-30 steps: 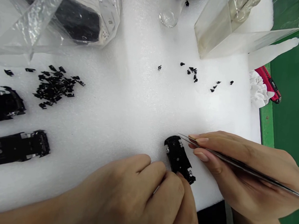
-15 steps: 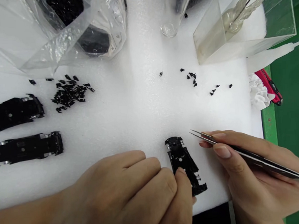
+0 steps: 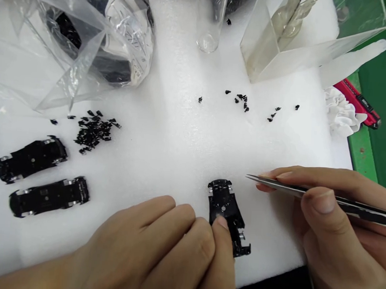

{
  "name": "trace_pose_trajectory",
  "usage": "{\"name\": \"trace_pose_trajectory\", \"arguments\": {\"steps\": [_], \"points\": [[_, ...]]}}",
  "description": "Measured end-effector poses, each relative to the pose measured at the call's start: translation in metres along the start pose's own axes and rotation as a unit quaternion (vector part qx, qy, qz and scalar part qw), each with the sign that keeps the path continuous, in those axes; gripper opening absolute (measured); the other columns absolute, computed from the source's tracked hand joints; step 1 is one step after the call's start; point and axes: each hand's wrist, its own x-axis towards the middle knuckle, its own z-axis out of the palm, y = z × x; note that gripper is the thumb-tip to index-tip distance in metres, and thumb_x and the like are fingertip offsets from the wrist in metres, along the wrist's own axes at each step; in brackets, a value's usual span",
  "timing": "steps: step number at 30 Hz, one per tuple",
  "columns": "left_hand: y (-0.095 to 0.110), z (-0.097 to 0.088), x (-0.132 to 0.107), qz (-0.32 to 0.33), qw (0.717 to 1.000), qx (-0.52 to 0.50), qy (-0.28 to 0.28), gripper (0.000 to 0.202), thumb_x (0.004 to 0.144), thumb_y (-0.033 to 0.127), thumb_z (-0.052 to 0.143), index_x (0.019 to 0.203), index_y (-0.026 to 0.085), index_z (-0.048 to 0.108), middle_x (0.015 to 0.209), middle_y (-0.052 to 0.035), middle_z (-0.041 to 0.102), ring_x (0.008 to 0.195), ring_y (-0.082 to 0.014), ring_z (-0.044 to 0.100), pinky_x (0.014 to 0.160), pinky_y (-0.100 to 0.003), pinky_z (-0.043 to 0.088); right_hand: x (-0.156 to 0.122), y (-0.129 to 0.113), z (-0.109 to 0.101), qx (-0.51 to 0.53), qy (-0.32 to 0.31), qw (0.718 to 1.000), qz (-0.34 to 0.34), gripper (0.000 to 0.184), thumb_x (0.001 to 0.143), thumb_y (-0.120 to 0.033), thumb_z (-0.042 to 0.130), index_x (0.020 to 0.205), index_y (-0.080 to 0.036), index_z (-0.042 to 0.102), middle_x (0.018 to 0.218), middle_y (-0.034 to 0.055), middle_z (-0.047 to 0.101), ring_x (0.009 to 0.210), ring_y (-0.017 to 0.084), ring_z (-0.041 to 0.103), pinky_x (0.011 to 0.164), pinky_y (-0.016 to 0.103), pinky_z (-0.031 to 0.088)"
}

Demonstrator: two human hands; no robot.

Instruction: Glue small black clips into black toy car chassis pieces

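Note:
My left hand (image 3: 160,247) is closed on a black toy car chassis (image 3: 225,198), with the thumb on its middle and the curled fingers beside it. One end of the chassis points away from me; part of its left side is hidden by the hand. In my right hand (image 3: 335,223) lies a pair of metal tweezers (image 3: 295,188), held between thumb and fingers. Their tips point left, just right of the chassis and apart from it. I cannot make out anything between the tips.
Two similar chassis (image 3: 47,198) lie at the left, near a pile of small black parts (image 3: 94,132). Several loose parts (image 3: 241,98) are scattered farther back. Behind stand plastic bags (image 3: 127,40), a glass vessel (image 3: 208,36) and a clear box (image 3: 283,63). A red cutter (image 3: 362,102) lies right.
The tweezer tips have come closer together, and my right thumb has shifted back along them. The chassis in my left hand has turned slightly. The whole view has shifted a little.

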Motion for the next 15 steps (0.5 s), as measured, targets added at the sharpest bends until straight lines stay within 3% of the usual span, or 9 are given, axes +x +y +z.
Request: {"name": "trace_pose_trajectory", "arguments": {"steps": [4,9,13,15], "points": [[0.001,-0.002,0.003,0.019,0.999,0.028,0.008,0.028,0.097,-0.008,0.061,0.084,0.016,0.069,0.070,0.0024,0.074,0.053,-0.0190,0.071,0.039,-0.040,0.054,0.001,0.002,-0.001,-0.012,-0.029,0.999,-0.023,0.011,0.107,-0.030,0.083,0.117,-0.032,0.087,0.113,-0.0014,0.088,0.090,0.018,0.086,0.064,0.023,0.067],[0.002,0.002,0.003,0.050,0.997,0.053,0.005,0.021,0.096,-0.006,0.063,0.095,0.012,0.072,0.074,0.0018,0.072,0.058,-0.0171,0.069,0.049,-0.037,0.061,0.003,-0.005,0.004,-0.026,-0.019,0.999,-0.002,0.007,0.108,-0.033,0.084,0.114,-0.032,0.088,0.110,-0.0024,0.088,0.092,0.018,0.086,0.070,0.022,0.069],[0.003,0.006,-0.006,0.056,0.996,0.063,-0.023,0.004,0.103,0.019,0.076,0.107,0.020,0.074,0.079,0.0009,0.069,0.068,-0.0179,0.067,0.058,-0.034,0.063,0.001,-0.015,0.007,-0.044,-0.012,0.998,0.051,0.007,0.109,-0.038,0.082,0.110,-0.035,0.088,0.106,-0.0037,0.087,0.086,0.017,0.084,0.068,0.023,0.068],[0.004,0.008,-0.012,0.066,0.995,0.066,-0.035,0.012,0.103,0.030,0.080,0.110,0.023,0.073,0.081,0.0001,0.067,0.072,-0.0192,0.067,0.061,-0.035,0.064,0.000,-0.016,0.007,-0.040,-0.016,0.998,0.052,0.006,0.109,-0.037,0.082,0.109,-0.036,0.088,0.106,-0.0042,0.087,0.085,0.017,0.083,0.068,0.023,0.068]]}}
